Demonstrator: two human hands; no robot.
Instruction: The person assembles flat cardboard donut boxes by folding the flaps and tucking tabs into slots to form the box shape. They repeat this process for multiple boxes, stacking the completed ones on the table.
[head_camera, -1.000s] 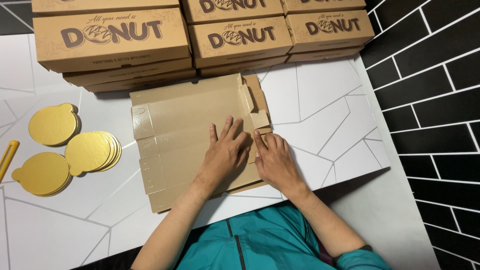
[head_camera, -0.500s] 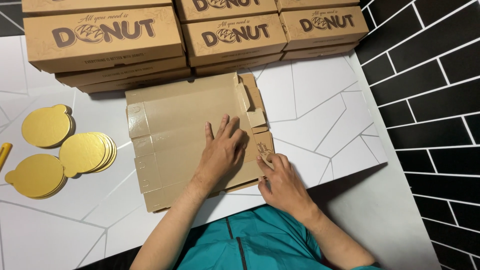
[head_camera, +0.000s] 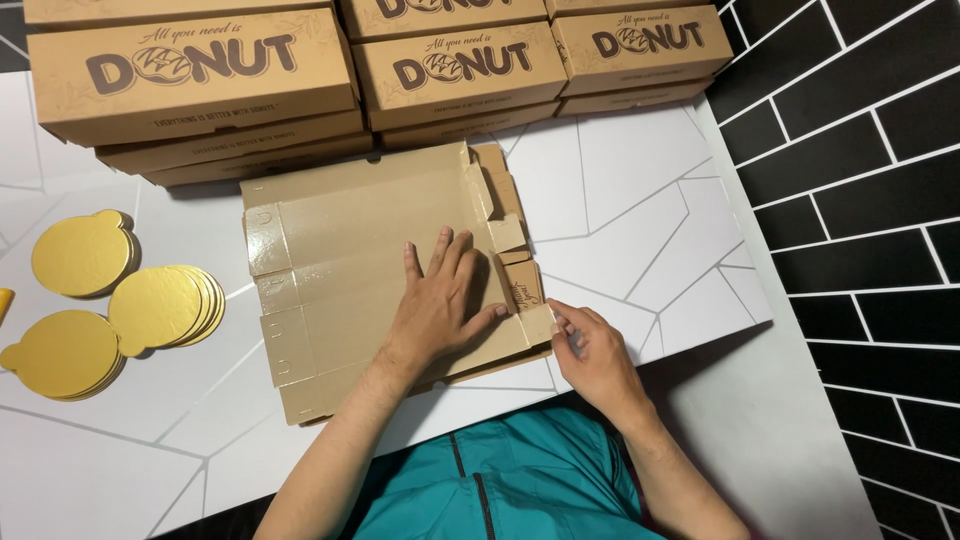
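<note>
Head view: white table (head_camera: 640, 210), black-tiled wall (head_camera: 860, 150).

Bright, even overhead light, soft shadows, sharp focus, perhaps slight edge distortion.

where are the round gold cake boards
In the head view, the round gold cardboard cake boards lie on the white table, left of the flat brown cardboard box.

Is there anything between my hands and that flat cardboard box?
Nothing visible. The left hand lies flat on the flat cardboard box, and the right hand pinches its corner flap directly.
</note>
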